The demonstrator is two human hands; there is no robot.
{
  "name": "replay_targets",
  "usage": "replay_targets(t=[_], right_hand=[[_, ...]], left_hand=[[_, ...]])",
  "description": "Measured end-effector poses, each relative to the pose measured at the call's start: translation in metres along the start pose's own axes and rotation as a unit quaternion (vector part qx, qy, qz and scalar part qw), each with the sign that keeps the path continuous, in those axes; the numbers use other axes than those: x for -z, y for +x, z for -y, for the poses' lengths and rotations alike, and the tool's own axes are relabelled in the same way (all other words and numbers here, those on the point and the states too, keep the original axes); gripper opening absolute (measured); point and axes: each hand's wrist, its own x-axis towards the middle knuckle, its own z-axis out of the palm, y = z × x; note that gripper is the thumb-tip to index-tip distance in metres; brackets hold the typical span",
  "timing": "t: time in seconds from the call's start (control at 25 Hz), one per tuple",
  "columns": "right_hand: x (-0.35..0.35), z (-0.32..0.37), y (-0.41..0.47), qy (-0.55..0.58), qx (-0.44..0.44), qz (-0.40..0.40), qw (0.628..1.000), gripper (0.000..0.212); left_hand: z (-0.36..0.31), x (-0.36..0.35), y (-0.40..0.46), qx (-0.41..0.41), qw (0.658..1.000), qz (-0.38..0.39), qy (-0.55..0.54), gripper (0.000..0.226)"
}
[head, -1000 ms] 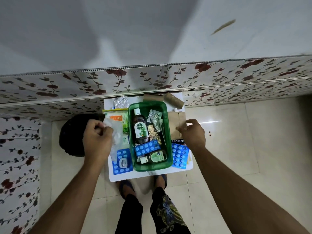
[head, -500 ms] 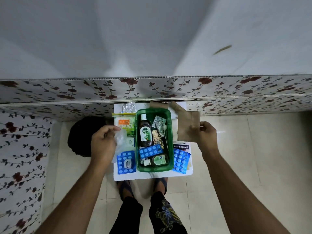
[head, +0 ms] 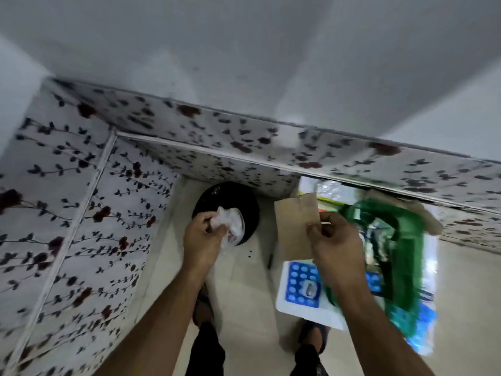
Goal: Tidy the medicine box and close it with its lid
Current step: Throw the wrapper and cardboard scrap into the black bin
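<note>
Right now the left hand is closed around a crumpled clear plastic wrapper, holding it over the rim of a black bin that stands on the floor in the corner. Beside it, the right hand pinches a flat brown paper packet by its right edge, thumb and fingers clamped on it, with the packet hanging upright between the bin and the table. The two hands are apart, each gripping its own piece.

Further right, the green medicine box sits on a white table, badly smeared by blur; its top is open and its contents cannot be made out. A blue blister pack lies flat on the table just left of the box, with a small silvery item on it, and more blue shows at the box's near right corner. Floral-patterned wall tiles run behind and to the left, and the floor is pale tile. Two feet in sandals show at the bottom, below dark trouser legs
</note>
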Motion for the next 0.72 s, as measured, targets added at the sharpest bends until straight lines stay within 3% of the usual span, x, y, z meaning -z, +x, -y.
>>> replay_targets(t=[0.16,0.32,0.48,0.72], right_hand=[[-0.148,-0.03,0.017,-0.099,0.024,-0.04,0.994,0.005],[-0.252,-0.093,0.063,-0.089,-0.069,-0.05,0.992,0.014],[-0.316,-0.161,0.112,-0.102,-0.115,-0.083,0.985,0.014],[-0.375,-0.192,0.15,-0.136,-0.142,-0.005,0.98,0.02]], left_hand=[[0.105,0.001,0.12,0.003,0.996,0.006,0.085,0.014],[0.172,-0.046,0.224,0.005,0.98,0.059,0.189,0.029],[0.222,-0.068,0.289,0.112,0.975,0.173,0.087,0.034],[0.238,-0.011,0.287,0.103,0.991,0.087,-0.017,0.015]])
